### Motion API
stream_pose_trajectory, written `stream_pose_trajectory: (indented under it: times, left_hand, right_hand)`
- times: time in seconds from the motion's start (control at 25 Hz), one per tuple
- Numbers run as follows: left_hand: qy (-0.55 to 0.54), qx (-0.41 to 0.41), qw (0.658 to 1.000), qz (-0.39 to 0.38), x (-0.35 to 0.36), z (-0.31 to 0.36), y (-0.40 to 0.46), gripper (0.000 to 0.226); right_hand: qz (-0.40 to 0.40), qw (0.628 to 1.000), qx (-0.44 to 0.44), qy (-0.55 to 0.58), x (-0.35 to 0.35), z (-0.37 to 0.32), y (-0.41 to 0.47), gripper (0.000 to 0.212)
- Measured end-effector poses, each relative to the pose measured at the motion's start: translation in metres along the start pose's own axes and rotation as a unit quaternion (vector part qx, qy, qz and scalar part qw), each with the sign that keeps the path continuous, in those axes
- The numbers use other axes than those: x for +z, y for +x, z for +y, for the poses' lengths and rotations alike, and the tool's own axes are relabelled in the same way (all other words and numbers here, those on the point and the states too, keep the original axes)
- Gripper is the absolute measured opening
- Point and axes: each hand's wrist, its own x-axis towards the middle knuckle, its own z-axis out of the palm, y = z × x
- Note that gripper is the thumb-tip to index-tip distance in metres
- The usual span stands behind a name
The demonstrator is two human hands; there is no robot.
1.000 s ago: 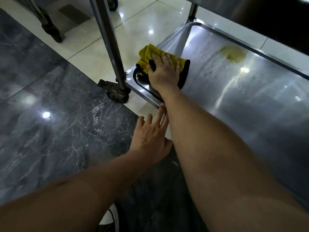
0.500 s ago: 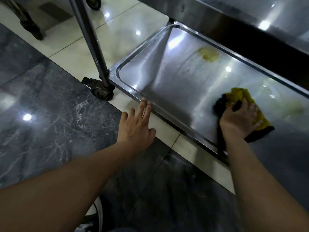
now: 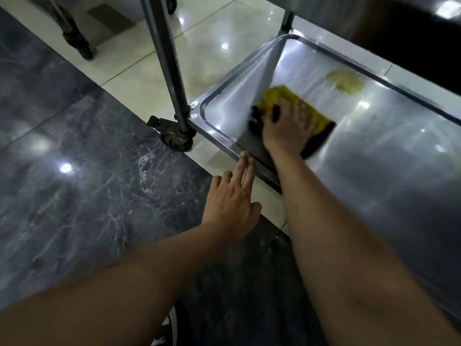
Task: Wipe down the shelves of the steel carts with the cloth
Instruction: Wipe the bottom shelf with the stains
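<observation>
Item one, the bottom shelf [image 3: 374, 176] of a steel cart: we recorded a shallow tray of brushed steel with a raised rim, low over the floor and streaked with reflected light. Item two, the cloth [image 3: 309, 113]: yellow with a dark edge, it lay flat on that shelf in the near-left corner area, a little in from the rim. Item three, our right hand [image 3: 287, 132]: it pressed palm-down on the cloth, fingers [image 3: 296, 108] straight and slightly spread over the yellow fabric, blurred, gripping nothing that we could see. Item four, our left hand [image 3: 230, 203]: it was off the cart, held over the floor just beside the shelf's near rim, fingers straight and close together, the longest fingertips reaching the rim's edge; whether they touched it we could not tell. Item five, a yellowish smear [image 3: 345, 81] on the shelf surface beyond the cloth, apart from it, toward the far rim. Item six, the cart's upright post [image 3: 166, 58], a steel tube that rose from the shelf's left corner, with a dark castor [image 3: 177, 137] beneath it on the floor. Item seven, the floor: dark veined marble tiles [image 3: 87, 171] to the left, pale glossy tiles [image 3: 212, 41] under and beyond the cart. Item eight, a dark furniture leg [image 3: 74, 33] at upper left on the pale tiles.
</observation>
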Motion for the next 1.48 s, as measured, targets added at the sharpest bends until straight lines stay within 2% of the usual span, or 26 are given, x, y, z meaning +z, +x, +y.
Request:
stream_pose_trajectory:
  times: [0.08, 0.16, 0.24, 0.32, 0.44, 0.6, 0.64, 0.8, 0.84, 1.0, 1.04, 1.16, 1.24, 1.32, 1.4, 1.48]
  left_hand:
    - [0.005, 0.001, 1.0, -0.002, 0.0, 0.001, 0.0, 0.084]
    - [0.025, 0.001, 1.0, -0.003, 0.001, -0.002, 0.001, 0.084]
    - [0.068, 0.002, 0.998, -0.002, 0.002, -0.004, 0.0, 0.087]
    - [0.101, -0.006, 0.995, 0.005, 0.003, -0.001, 0.001, 0.09]
    - [0.108, -0.032, 0.994, -0.003, 0.003, 0.007, 0.001, 0.094]
    - [0.083, -0.065, 0.994, 0.003, 0.0, 0.017, 0.001, 0.093]
    - [0.083, -0.071, 0.994, 0.005, -0.001, 0.018, 0.001, 0.092]
    - [0.091, -0.074, 0.993, -0.002, -0.002, 0.025, 0.003, 0.091]
    - [0.087, -0.081, 0.993, -0.011, -0.003, 0.026, 0.003, 0.091]
    - [0.096, -0.087, 0.991, -0.024, -0.011, 0.029, 0.004, 0.088]
    - [0.107, -0.082, 0.99, -0.031, -0.014, 0.031, 0.006, 0.087]
    - [0.132, -0.084, 0.987, -0.035, -0.012, 0.033, 0.008, 0.086]
    - [0.118, -0.09, 0.988, -0.04, -0.013, 0.033, 0.009, 0.087]
    - [0.111, -0.088, 0.989, -0.043, -0.015, 0.034, 0.005, 0.086]
    - [0.117, -0.087, 0.989, -0.034, -0.016, 0.032, 0.007, 0.085]
    - [0.124, -0.087, 0.988, -0.032, -0.014, 0.03, 0.009, 0.086]
  right_hand:
    - [-0.066, 0.988, -0.14, 0.006, 0.019, -0.053, 0.013, 0.058]
    - [-0.095, 0.974, -0.205, 0.0, 0.029, -0.069, 0.019, 0.056]
    - [-0.074, 0.978, -0.195, -0.007, 0.03, -0.052, 0.017, 0.056]
    - [-0.022, 0.988, -0.153, -0.008, 0.022, -0.026, 0.005, 0.057]
    - [0.005, 0.995, -0.101, -0.013, -0.005, 0.032, -0.031, 0.058]
    - [-0.021, 0.988, -0.146, -0.039, -0.034, 0.112, -0.094, 0.056]
    - [-0.027, 0.987, -0.149, -0.047, -0.04, 0.118, -0.084, 0.055]
    - [-0.029, 0.999, -0.003, -0.028, -0.056, 0.125, -0.03, 0.057]
    - [-0.017, 1.0, 0.003, -0.023, -0.052, 0.126, -0.037, 0.057]
    - [0.007, 0.995, -0.078, -0.066, -0.054, 0.157, -0.084, 0.056]
    - [-0.006, 0.996, -0.068, -0.058, -0.063, 0.165, -0.072, 0.056]
    - [-0.018, 0.999, 0.035, -0.033, -0.075, 0.169, -0.045, 0.058]
    - [0.008, 0.999, 0.026, -0.025, -0.068, 0.169, -0.071, 0.058]
    - [0.021, 0.998, -0.048, -0.043, -0.066, 0.186, -0.115, 0.056]
    - [0.012, 0.995, -0.083, -0.045, -0.079, 0.209, -0.109, 0.056]
    - [0.02, 0.999, -0.008, -0.043, -0.089, 0.214, -0.076, 0.056]
